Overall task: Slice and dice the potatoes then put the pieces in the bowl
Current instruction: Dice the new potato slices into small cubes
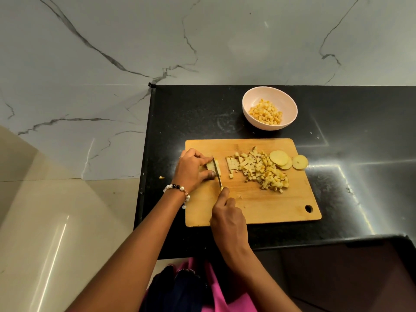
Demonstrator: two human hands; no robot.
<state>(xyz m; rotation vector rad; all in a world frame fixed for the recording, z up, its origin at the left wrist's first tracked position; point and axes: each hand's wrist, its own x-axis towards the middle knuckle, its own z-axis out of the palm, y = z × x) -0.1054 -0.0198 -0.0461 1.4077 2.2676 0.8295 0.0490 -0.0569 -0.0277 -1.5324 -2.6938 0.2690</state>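
The head view showed the left hand [192,165] holding a potato piece [213,168] on the board [258,206] while the right hand [227,218] gripped the knife [218,174]. Next came a pile of cubes [262,171], then two round slices [289,161] (still uncut). The bowl [269,108] already held some cubes, so more waited.

No writing, label, brand, number or sign can be read anywhere in the view. The cutting board [258,206] under the hands, the bowl [269,110] beyond them and the dark surface [360,199] to the right of the right hand [228,218] all show plain faces. The marble wall [157,41] far beyond the left hand [191,167] carries only grey veins.
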